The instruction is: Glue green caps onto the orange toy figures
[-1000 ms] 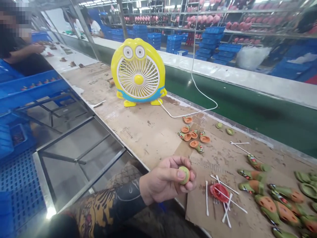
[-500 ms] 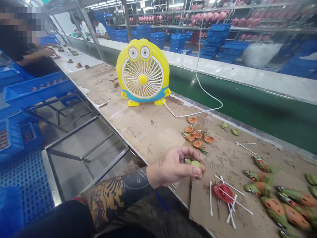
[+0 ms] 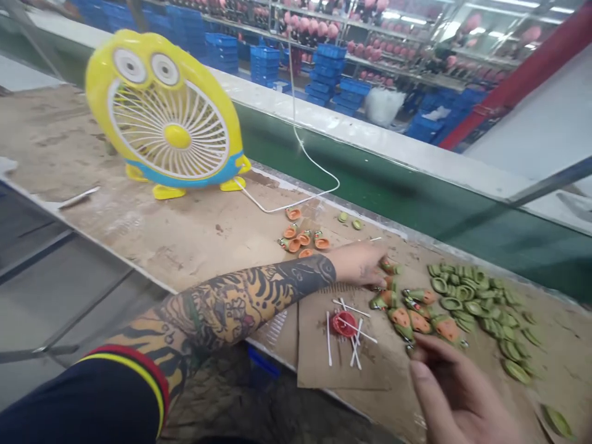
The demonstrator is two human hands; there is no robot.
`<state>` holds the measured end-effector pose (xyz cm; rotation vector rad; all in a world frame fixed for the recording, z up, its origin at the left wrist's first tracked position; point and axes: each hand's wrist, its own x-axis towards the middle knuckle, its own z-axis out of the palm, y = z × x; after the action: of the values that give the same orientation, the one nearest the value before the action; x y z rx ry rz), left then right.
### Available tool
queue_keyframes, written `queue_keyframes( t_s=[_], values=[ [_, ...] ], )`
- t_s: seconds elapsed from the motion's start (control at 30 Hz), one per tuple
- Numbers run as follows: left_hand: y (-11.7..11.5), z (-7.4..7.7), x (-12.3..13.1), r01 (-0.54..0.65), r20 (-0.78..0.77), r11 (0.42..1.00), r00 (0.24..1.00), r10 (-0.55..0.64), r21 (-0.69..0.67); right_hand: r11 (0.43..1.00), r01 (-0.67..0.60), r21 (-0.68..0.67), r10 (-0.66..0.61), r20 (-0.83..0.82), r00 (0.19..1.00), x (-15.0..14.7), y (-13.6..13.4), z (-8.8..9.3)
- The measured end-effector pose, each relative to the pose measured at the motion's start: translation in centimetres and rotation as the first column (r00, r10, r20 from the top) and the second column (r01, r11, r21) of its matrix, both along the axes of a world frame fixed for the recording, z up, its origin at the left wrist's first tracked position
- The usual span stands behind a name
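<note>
Green-and-orange toy pieces (image 3: 409, 308) lie clustered; left hand (image 3: 361, 264) reaches them, grip unclear; right hand (image 3: 456, 394) open; best pinch one only.

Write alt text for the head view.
A tattooed left hand reaches across the cardboard-topped bench to green and orange toy pieces; the right hand hovers open nearby. A yellow fan stands behind.
</note>
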<state>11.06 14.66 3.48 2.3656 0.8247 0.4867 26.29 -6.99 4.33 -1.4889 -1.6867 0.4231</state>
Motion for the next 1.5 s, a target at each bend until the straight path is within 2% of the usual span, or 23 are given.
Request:
queue_keyframes(
  t_s=[0.07,0.13,0.27,0.37,0.57,0.7,0.77,0.8,0.83,0.87,0.9,0.97,1.07,1.13,1.2,1.3,1.5],
  values=[
    [0.4,0.6,-1.1,-0.029,0.027,1.000,0.999,0.029,0.008,0.999,0.017,-0.052,-0.017,-0.001,1.000,-0.4,0.2,-1.2],
    [1.2,1.8,-3.2,-0.094,0.047,0.995,0.995,0.093,0.027,0.994,-0.022,-0.111,0.018,-0.031,0.999,-1.2,0.6,-2.0],
    [2.9,4.0,-8.2,-0.269,0.005,0.959,0.963,0.269,0.087,0.983,-0.087,-0.164,0.083,-0.030,0.996,-2.6,1.8,-2.0],
    [2.6,3.9,-10.4,-0.264,-0.086,0.956,0.957,0.276,0.130,0.979,-0.149,-0.136,0.147,-0.027,0.989,-3.0,2.7,-1.7],
    [1.3,1.3,-9.5,-0.161,-0.244,0.963,0.946,0.213,0.216,0.977,-0.195,-0.088,0.199,0.039,0.979,-3.0,3.6,-1.7],
    [2.2,1.8,-9.1,-0.158,-0.234,0.950,0.946,0.223,0.268,0.984,-0.165,-0.074,0.171,0.090,0.981,-3.0,3.7,-1.5],
    [1.9,2.6,-9.4,-0.213,-0.136,0.934,0.956,0.260,0.287,0.982,-0.177,-0.061,0.182,0.095,0.979,-3.2,3.8,-1.4],
    [1.5,3.0,-9.7,-0.271,-0.033,0.929,0.957,0.288,0.252,0.977,-0.202,-0.068,0.208,0.092,0.974,-3.2,3.8,-1.3],
    [0.8,3.3,-10.0,-0.333,0.095,0.929,0.942,0.322,0.161,0.970,-0.230,-0.079,0.237,0.088,0.968,-3.3,3.8,-1.2],
    [-0.2,3.5,-10.3,-0.375,0.229,0.927,0.903,0.362,0.012,0.963,-0.253,-0.093,0.261,0.084,0.962,-3.3,3.8,-1.2],
    [-1.4,3.6,-10.6,-0.374,0.349,0.911,0.842,0.412,-0.174,0.959,-0.265,-0.104,0.273,0.083,0.958,-3.2,3.8,-1.1],
    [-4.1,3.4,-11.2,-0.259,0.482,0.823,0.706,0.519,-0.506,0.963,-0.247,-0.104,0.256,0.084,0.963,-3.1,3.9,-1.1],
    [-8.6,2.7,-11.7,-0.093,0.503,0.642,0.539,0.675,-0.761,0.971,-0.228,-0.072,0.234,0.092,0.968,-3.1,4.0,-1.3],
    [-11.2,2.1,-12.0,0.008,0.436,0.505,0.517,0.737,-0.863,0.965,-0.256,-0.063,0.261,0.093,0.961,-3.1,4.1,-1.3],
    [-13.2,1.3,-12.1,0.084,0.412,0.437,0.529,0.742,-0.895,0.959,-0.273,-0.075,0.280,0.090,0.956,-3.1,4.2,-1.3],
    [-15.1,-0.1,-12.1,0.069,0.431,0.479,0.560,0.707,-0.875,0.966,-0.242,-0.090,0.248,0.073,0.966,-2.8,3.9,-1.3],
    [-16.0,-2.2,-11.2,-0.136,0.504,0.690,0.587,0.634,-0.711,0.999,-0.024,0.036,0.029,-0.116,0.993,-2.9,1.7,-1.4]
  ],
)
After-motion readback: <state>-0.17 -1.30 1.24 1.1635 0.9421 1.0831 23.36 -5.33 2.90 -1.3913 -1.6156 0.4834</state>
